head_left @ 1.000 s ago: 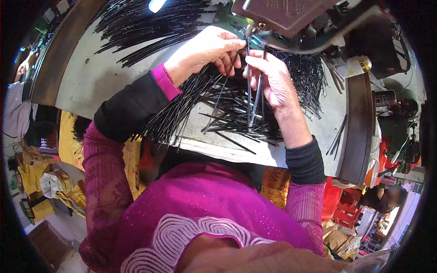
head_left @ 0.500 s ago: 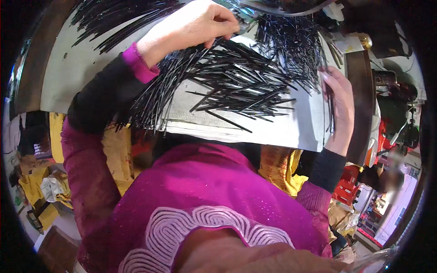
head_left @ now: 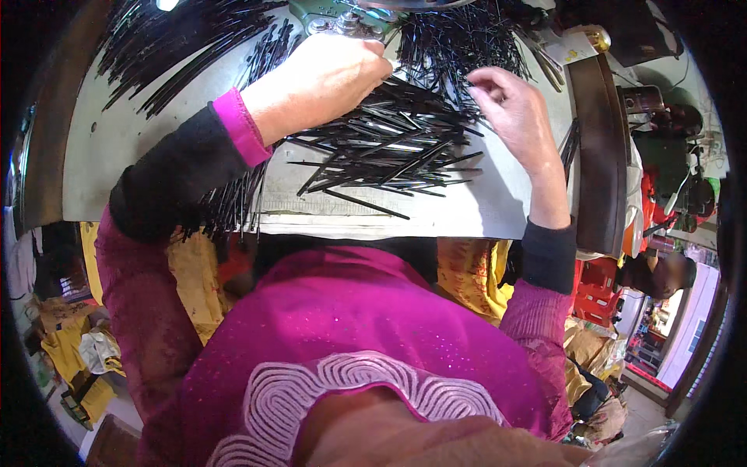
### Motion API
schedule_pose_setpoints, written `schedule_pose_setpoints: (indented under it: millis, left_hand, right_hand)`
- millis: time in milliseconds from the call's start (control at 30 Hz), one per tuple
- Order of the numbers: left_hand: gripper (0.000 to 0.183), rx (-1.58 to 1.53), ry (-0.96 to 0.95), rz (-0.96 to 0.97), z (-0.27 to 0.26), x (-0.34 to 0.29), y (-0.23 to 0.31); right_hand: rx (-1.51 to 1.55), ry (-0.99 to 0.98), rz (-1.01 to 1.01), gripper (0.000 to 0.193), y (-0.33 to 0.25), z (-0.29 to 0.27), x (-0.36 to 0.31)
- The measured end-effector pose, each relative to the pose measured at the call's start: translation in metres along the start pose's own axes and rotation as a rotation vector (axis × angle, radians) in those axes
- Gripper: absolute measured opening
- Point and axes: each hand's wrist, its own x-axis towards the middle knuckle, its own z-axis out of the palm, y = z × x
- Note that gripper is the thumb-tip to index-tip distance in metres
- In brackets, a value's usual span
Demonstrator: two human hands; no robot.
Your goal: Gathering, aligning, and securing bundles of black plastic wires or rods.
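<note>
My left hand [head_left: 331, 82] is at the far middle of the white tabletop, fingers curled closed beside a small metal machine part [head_left: 346, 25]; whatever they grip is hidden. Thumb and fingertips of my right hand [head_left: 517, 113] come together at the near edge of a tangled heap of thin black pieces [head_left: 459, 47]. Anything in that pinch is too small to make out. Between my hands lies a loose pile of glossy black strips [head_left: 389, 144]. Under and beside my left forearm, more thin black strips [head_left: 237, 198] hang over the table's near edge.
Long black strips [head_left: 171, 47] spread over the far left of the white table [head_left: 101, 171]. A dark wooden edge [head_left: 597, 156] borders it on the right, with a few black strips [head_left: 570, 148] alongside. Yellow cloth [head_left: 471, 276] hangs below; red crates [head_left: 597, 292] stand at right.
My right hand has moved left and away from me, from the strips by the right edge to the tangled heap. My left hand has shifted slightly left and nearer. The view has shifted.
</note>
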Motion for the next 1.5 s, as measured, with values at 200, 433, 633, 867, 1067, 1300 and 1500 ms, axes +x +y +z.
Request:
schedule_pose_setpoints:
  millis: [200, 433, 633, 867, 1067, 1300, 1500]
  left_hand:
    - [0.016, -0.042, 0.051, 0.006, -0.003, -0.004, 0.001]
    - [0.019, -0.126, 0.053, -0.051, -0.003, 0.002, 0.005]
    - [0.024, -0.418, 0.056, -0.188, -0.011, 0.005, 0.005]
    - [0.025, -0.460, -0.005, -0.186, -0.012, 0.004, 0.006]
    - [0.026, -1.076, 0.019, -0.445, -0.027, 0.001, 0.002]
    - [0.025, -1.225, 0.008, -0.537, -0.038, -0.012, 0.002]
    - [0.025, -1.205, 0.058, -0.643, -0.047, -0.022, -0.004]
  right_hand:
    - [-0.370, -0.078, -0.347, 0.012, -0.012, 0.025, 0.017]
    - [-0.329, -0.023, -0.459, 0.011, -0.023, 0.021, 0.019]
    - [-0.394, 0.114, -0.647, 0.015, -0.023, 0.021, 0.021]
    - [-0.208, 0.244, -0.433, 0.012, -0.015, 0.009, 0.018]
    - [0.530, -0.117, 0.021, 0.015, -0.044, 0.039, 0.010]
    - [0.772, -0.176, 0.096, 0.018, -0.061, 0.054, 0.008]
    - [0.210, 0.169, -0.065, 0.016, -0.023, 0.027, 0.009]
